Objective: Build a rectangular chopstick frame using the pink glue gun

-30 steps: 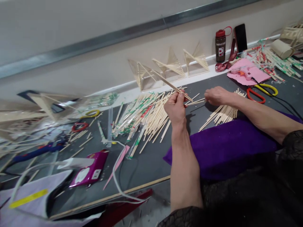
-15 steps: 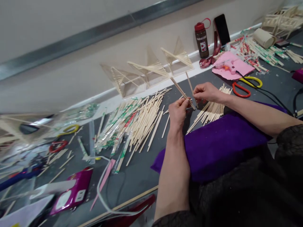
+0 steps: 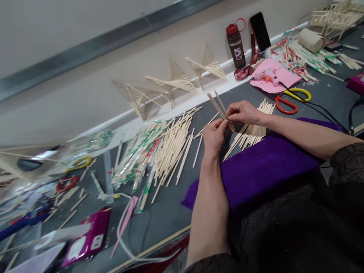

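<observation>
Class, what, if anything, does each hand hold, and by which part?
The left hand pinches thin wooden sticks near their lower ends; the right hand is at another's lower part, its exact grip unclear.

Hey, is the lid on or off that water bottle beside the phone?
On: the red lid covers the top of the dark bottle.

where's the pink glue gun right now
In the head view, the pink glue gun lies in the upper right on the pink sheet, just beyond the red-and-yellow-handled scissors and farther back than the right hand.
</observation>
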Action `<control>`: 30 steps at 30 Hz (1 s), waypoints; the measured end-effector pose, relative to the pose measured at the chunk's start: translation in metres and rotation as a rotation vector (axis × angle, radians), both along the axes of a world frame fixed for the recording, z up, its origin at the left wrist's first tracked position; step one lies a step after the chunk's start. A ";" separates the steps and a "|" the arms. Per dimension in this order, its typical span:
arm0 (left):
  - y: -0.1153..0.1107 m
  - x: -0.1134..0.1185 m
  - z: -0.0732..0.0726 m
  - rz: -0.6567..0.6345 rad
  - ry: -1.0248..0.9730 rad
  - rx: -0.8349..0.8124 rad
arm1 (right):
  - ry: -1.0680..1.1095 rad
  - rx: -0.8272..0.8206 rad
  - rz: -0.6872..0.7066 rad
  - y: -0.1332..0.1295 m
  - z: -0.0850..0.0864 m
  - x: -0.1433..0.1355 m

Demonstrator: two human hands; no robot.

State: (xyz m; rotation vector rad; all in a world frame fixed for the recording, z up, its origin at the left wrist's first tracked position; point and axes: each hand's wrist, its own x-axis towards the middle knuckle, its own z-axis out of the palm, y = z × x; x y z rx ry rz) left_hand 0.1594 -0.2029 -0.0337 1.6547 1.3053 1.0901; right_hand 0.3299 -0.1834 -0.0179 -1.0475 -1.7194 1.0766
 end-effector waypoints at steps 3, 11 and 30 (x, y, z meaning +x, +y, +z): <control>-0.001 0.001 0.001 0.008 0.013 0.011 | 0.022 0.018 0.002 0.000 -0.001 -0.001; -0.003 -0.001 0.001 -0.012 0.080 0.032 | 0.031 0.031 -0.006 0.000 -0.003 0.001; -0.006 -0.002 0.003 -0.015 0.146 0.063 | 0.063 -0.034 0.016 -0.003 0.000 0.003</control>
